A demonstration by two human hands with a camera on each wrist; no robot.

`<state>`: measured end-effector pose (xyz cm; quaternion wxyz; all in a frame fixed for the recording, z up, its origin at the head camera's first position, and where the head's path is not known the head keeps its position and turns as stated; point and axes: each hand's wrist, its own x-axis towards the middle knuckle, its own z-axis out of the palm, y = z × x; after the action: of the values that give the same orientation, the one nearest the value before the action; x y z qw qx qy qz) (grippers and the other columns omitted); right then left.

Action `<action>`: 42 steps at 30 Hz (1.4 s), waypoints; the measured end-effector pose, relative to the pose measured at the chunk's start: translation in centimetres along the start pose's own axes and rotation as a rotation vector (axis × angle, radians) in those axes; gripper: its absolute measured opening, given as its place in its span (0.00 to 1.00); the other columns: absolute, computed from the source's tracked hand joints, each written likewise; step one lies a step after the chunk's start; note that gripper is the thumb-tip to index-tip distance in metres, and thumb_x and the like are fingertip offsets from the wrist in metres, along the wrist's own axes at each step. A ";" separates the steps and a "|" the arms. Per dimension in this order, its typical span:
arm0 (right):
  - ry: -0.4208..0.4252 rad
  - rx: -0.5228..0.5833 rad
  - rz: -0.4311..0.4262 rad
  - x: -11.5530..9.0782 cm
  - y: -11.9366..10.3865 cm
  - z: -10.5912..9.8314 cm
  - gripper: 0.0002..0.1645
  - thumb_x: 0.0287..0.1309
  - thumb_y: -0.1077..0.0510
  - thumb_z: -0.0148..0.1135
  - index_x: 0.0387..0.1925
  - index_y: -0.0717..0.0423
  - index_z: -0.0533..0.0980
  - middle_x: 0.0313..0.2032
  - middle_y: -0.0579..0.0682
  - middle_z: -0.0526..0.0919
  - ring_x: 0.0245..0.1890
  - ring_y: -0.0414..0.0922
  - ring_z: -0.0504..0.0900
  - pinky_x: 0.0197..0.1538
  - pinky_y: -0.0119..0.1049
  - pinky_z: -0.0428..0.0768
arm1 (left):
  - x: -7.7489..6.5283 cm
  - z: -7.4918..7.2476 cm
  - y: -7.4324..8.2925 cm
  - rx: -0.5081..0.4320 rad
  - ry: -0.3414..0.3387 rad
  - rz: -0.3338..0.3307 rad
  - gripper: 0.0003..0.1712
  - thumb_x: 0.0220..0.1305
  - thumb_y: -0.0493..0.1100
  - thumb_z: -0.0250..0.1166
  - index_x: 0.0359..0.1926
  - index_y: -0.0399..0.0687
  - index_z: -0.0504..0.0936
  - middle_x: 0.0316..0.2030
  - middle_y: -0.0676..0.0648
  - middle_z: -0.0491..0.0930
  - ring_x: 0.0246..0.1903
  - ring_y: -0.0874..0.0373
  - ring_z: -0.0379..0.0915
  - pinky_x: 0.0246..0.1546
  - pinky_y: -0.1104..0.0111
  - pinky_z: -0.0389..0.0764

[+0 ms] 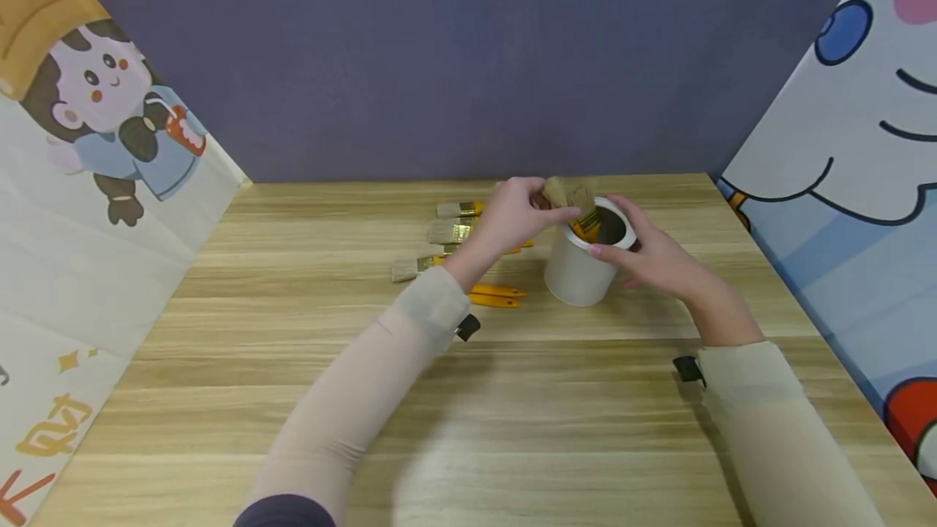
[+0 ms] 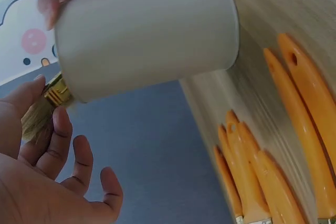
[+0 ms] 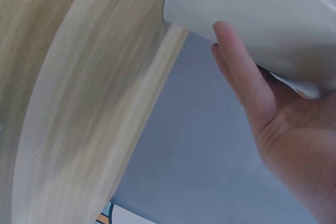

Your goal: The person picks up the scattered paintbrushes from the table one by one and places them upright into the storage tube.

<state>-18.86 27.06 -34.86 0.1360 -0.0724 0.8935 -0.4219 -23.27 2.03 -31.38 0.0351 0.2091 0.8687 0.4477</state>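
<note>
A white cylindrical can (image 1: pixel 578 279) stands upright at the right of the table, its mouth facing up. Paintbrushes (image 1: pixel 583 200) with pale bristles and orange handles stand bristles-up in it, leaning on the left rim. My left hand (image 1: pixel 510 216) pinches a paintbrush (image 2: pixel 38 119) near its bristles and metal band, beside the can's mouth; the can hides its handle in the left wrist view. With thumb and fingers on either side of the rim, my right hand (image 1: pixel 655 260) holds the can (image 3: pixel 257 24).
Several more paintbrushes (image 1: pixel 450 231) lie on the wooden table (image 1: pixel 556 413) left of the can, partly behind my left arm. Their orange handles (image 2: pixel 310 98) point towards the can. A dark wall (image 1: pixel 468 63) rises behind the table, with printed cloths on both sides.
</note>
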 end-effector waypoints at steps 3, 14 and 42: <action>0.001 -0.003 -0.001 0.0 0.0 0.0 0.62 0.73 0.36 0.64 0.86 0.33 0.30 0.77 0.74 0.58 0.66 0.72 0.76 0.43 0.57 0.91 | 0.1 0.2 0.1 0.009 -0.010 -0.004 0.20 0.65 0.62 0.76 0.37 0.52 0.83 0.33 0.50 0.86 0.27 0.57 0.76 0.26 0.69 0.76; -0.007 -0.007 0.000 0.2 0.2 0.1 0.61 0.73 0.35 0.63 0.86 0.30 0.29 0.78 0.74 0.56 0.65 0.72 0.77 0.43 0.56 0.91 | 0.6 1.0 0.4 0.050 -0.052 0.037 0.16 0.68 0.59 0.74 0.43 0.54 0.86 0.37 0.53 0.86 0.35 0.59 0.79 0.34 0.70 0.79; 0.001 -0.004 0.007 0.1 0.1 -0.1 0.64 0.73 0.35 0.63 0.86 0.36 0.28 0.79 0.74 0.55 0.64 0.70 0.77 0.43 0.55 0.91 | 1.3 1.4 0.5 0.034 0.030 0.024 0.24 0.70 0.53 0.73 0.62 0.53 0.83 0.43 0.52 0.85 0.38 0.58 0.79 0.36 0.70 0.79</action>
<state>-18.99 27.15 -34.90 0.1370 -0.0695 0.8945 -0.4198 -23.91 3.85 -31.66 0.0131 0.2136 0.8739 0.4364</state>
